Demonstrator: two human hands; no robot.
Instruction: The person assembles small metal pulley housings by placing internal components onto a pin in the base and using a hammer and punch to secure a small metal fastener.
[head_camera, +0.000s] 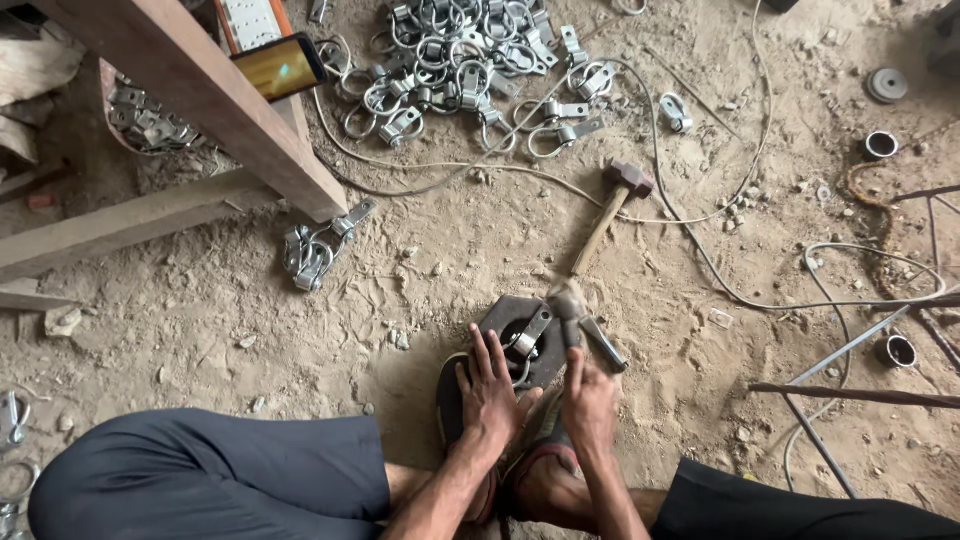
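Sandy workshop ground (480, 260) filled the frame, strewn with pebbles, loose wire and scraps. Wooden beams (190, 95) crossed the upper left, with a phone (281, 66) resting at their edge. Across the top centre lay a large heap of metal clamps (455, 65), silvery rings with flat tabs, and a smaller bunch of clamps (315, 250) sat just below the beam's end. A spare hammer (612, 208) with a wooden handle lay right of centre, its head toward the heap. Dark trouser legs spread along the bottom edge, bare feet meeting at lower centre. Between the feet sat a dark metal block (508, 318), and on it a single clamp (528, 340), its flat tab angled up to the right. The left hand (490, 395) was pressed on the block's near edge, fingers spread and released, fingertips touching the clamp's ring. The right hand (590, 400) was clenched around the handle of a small hammer (572, 310), its blurred head just above and right of the clamp.
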